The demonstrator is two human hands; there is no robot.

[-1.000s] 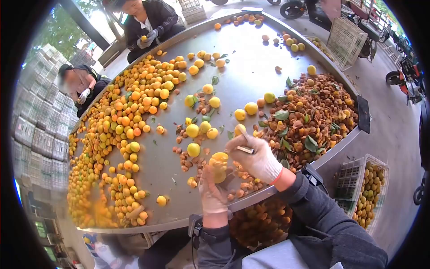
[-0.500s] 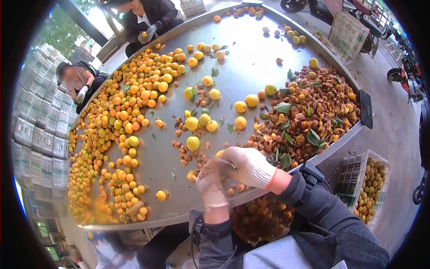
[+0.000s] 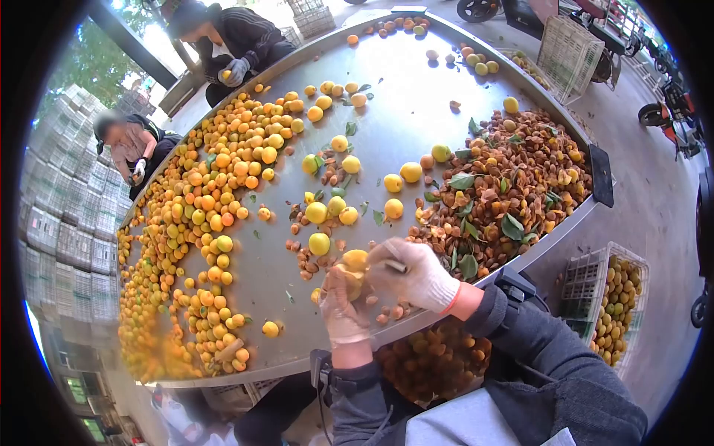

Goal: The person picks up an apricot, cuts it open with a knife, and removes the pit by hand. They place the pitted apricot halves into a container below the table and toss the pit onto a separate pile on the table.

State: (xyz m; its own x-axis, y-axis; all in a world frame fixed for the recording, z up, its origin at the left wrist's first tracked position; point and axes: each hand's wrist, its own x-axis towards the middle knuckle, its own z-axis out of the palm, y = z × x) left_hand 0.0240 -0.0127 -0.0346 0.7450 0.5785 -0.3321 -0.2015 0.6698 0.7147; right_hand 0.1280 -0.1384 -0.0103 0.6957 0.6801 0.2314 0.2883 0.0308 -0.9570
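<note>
My left hand [image 3: 346, 316], in a pale glove, is closed around a yellow apricot [image 3: 355, 262] above the near edge of the metal table [image 3: 290, 238]. Just to its right, my right hand [image 3: 416, 275] wears a white knit glove and grips a small knife [image 3: 396, 265]; only a short grey piece of it shows, and the blade is blurred. Beyond the hands lie loose yellow apricots [image 3: 319, 244] and scattered brown pits [image 3: 307, 264]. A heap of brown pits and scraps with green leaves [image 3: 506, 178] is right of my right hand.
A long mound of orange-yellow apricots [image 3: 216, 201] covers the table's left side. Two people, one in a dark jacket [image 3: 249, 33] and one farther left [image 3: 134, 145], sit along that edge. A crate of fruit [image 3: 613, 297] stands at the right; more fruit [image 3: 435, 360] is below the table edge.
My hands have drawn apart slightly, the right one shifting up, and the apricot in my left hand now shows more fully. The view has tilted a little.
</note>
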